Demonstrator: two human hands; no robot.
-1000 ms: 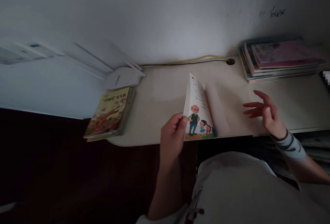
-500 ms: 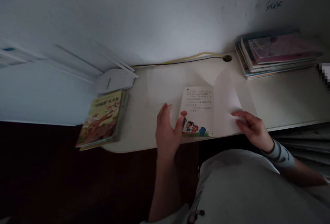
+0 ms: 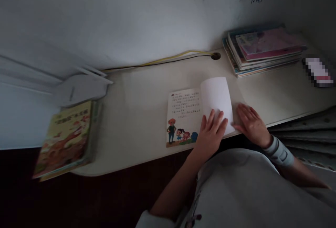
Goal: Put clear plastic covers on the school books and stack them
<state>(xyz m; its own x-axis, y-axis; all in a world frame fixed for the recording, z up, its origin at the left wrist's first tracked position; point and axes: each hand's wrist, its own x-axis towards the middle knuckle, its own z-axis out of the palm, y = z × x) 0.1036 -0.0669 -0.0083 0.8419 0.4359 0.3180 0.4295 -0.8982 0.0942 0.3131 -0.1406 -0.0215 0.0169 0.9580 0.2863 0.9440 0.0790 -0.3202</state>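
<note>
An open picture book (image 3: 183, 116) lies near the front edge of the desk. Its left page carries lines of text above cartoon figures, and its right page (image 3: 216, 96) is blank white and slightly curved. My left hand (image 3: 211, 133) rests on the lower part of the blank page, fingers spread. Just beyond the book's right edge, my right hand (image 3: 250, 123) lies palm down on the desk with its fingers stretched out, the thumb close to the page edge. A grey band (image 3: 279, 151) circles my right wrist.
Books with a yellow illustrated cover (image 3: 65, 130) overhang the desk's left end beside a white device (image 3: 81, 88). A stack of books (image 3: 265, 53) stands at the back right, with a pixelated phone-like object (image 3: 317, 72) further right. Cables (image 3: 157, 61) run along the wall into a hole.
My left hand has moved right from beside the left page onto the blank page. My right hand has let go of the page and now lies flat. The view has shifted right.
</note>
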